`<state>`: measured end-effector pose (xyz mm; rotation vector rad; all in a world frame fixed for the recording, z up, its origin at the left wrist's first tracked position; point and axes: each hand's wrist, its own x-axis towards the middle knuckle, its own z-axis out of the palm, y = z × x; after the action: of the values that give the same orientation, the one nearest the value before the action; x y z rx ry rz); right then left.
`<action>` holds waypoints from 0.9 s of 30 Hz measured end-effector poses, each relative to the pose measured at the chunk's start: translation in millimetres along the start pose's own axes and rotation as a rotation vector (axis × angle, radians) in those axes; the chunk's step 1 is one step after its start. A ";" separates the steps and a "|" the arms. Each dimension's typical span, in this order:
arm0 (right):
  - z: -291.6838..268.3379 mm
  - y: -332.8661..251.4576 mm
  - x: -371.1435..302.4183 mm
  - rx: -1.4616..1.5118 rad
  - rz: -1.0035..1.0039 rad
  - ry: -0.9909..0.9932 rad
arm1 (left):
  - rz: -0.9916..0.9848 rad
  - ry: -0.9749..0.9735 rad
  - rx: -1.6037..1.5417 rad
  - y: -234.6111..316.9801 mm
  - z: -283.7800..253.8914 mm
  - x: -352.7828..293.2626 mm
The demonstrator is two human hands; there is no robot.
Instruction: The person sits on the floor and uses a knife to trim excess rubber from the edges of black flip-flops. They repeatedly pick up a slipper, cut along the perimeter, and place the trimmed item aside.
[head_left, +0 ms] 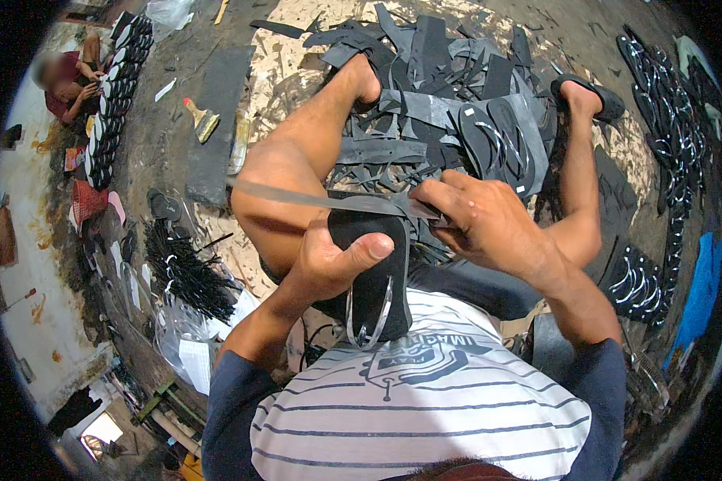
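Note:
My left hand (326, 264) grips a black flip-flop (369, 221) in front of my chest, its thumb lying across the sole. The fingers underneath are hidden. Silver-edged straps show at the end of the flip-flop nearest my body. In my right hand (483, 215), fingers closed round the handle, is a long-bladed knife (285, 196). Its blade points left and lies across the far end of the sole, above my bent left leg. Whether the edge cuts into the sole, I cannot tell.
Black offcuts (425, 60) cover the floor between my legs, with finished flip-flops (501, 140) on them. A brush (202, 122) and bundled black straps (183, 268) lie left. Rows of flip-flops (120, 104) stand by another person (68, 88); more flip-flops (670, 136) line the right.

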<state>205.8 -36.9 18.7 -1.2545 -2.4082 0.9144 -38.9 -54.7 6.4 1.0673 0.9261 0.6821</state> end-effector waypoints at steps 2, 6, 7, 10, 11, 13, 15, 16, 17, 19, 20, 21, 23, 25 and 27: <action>-13.7 -5.7 9.0 0.015 -0.034 -0.059 | -0.051 -0.080 0.024 4.7 -2.7 1.5; -37.3 -7.8 20.0 0.087 -0.146 -0.173 | -0.128 -0.141 0.079 12.4 1.6 0.6; -42.6 -6.8 16.5 0.038 -0.121 -0.218 | -0.057 -0.163 0.155 12.6 1.7 2.9; -44.0 11.6 -3.4 -0.017 -0.079 -0.230 | -0.100 -0.191 0.163 14.5 4.5 2.5; -44.8 9.1 -3.0 -0.017 -0.081 -0.223 | -0.136 -0.226 0.112 14.8 6.5 5.2; -49.1 1.8 3.4 -0.026 -0.091 -0.255 | -0.087 -0.247 0.216 17.2 8.9 7.8; -49.5 0.4 11.0 -0.008 -0.133 -0.290 | -0.089 -0.261 0.284 18.6 11.4 7.0; -49.1 1.3 13.1 0.012 -0.160 -0.313 | -0.116 -0.271 0.292 17.5 14.7 6.8; -50.5 1.8 16.1 0.027 -0.186 -0.334 | -0.137 -0.283 0.302 17.7 17.7 7.8; -58.1 -1.5 25.2 0.009 -0.194 -0.426 | -0.159 -0.369 0.345 22.1 22.2 14.3; -63.0 -1.4 28.8 -0.001 -0.204 -0.472 | -0.169 -0.407 0.369 25.4 24.4 18.0; -61.0 4.9 29.3 0.032 -0.218 -0.494 | -0.164 -0.439 0.422 25.3 26.0 21.6; -66.9 5.9 25.2 -0.027 -0.162 -0.503 | -0.143 -0.494 0.528 18.9 26.5 28.9; -69.3 21.5 5.3 -0.013 -0.135 -0.376 | -0.178 -0.486 0.614 9.4 17.3 26.2; -63.6 55.5 -32.7 0.059 -0.214 -0.096 | -0.395 -0.435 0.363 7.0 -17.7 24.8</action>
<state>292.2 -14.0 32.7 -0.9302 -2.5081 0.9929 -43.3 -24.0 2.2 1.2402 0.8576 -0.0540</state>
